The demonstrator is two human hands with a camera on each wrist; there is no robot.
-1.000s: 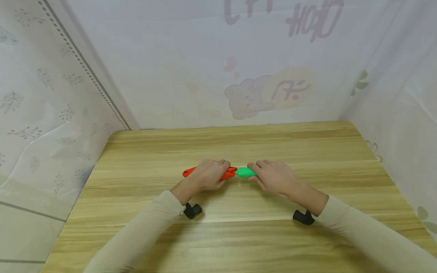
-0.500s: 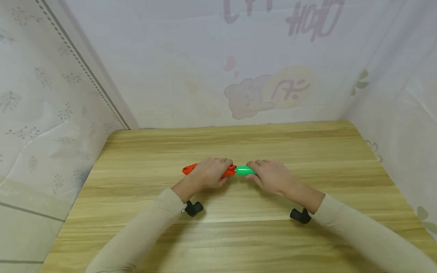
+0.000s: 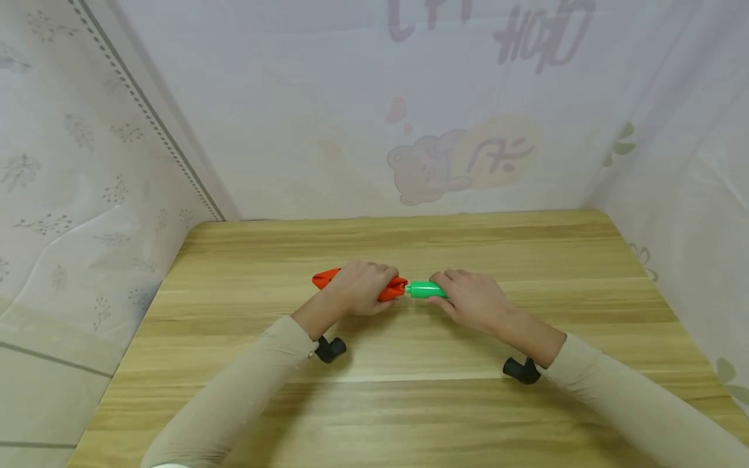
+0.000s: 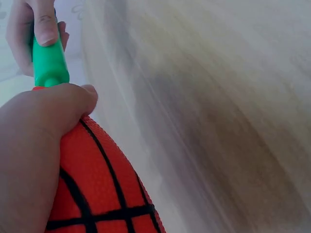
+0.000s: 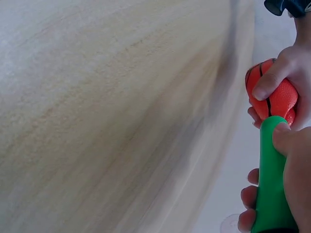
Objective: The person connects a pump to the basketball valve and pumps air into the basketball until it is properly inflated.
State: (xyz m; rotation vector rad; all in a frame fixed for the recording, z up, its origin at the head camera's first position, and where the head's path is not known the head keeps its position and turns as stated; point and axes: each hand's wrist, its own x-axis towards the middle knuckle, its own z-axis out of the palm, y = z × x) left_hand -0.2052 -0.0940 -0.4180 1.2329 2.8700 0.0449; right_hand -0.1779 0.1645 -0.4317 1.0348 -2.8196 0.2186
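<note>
My left hand [image 3: 363, 289] grips a limp, folded red-orange ball [image 3: 324, 279] with black lines like a basketball's. In the left wrist view, the thumb lies across the ball's ribbed skin [image 4: 104, 170]. My right hand [image 3: 476, 299] holds a green hand pump [image 3: 426, 290], its fingers and thumb wrapped round the barrel. The pump's narrow tip [image 3: 408, 290] points at the ball's near end and meets it there; how deep it sits is hidden. From the right wrist, the green barrel [image 5: 272, 174] stands in line with the ball [image 5: 281, 99].
Both hands are above a wood-grain table [image 3: 409, 409]. A black wrist mount [image 3: 331, 350] hangs at the left wrist and another black mount [image 3: 522, 370] at the right. Pale printed cloth [image 3: 304, 117] covers the walls behind and beside the table.
Both hands, with ball and pump, have shifted slightly away from me, toward the back of the table. Each hand keeps its grip, and the ball still looks folded.
</note>
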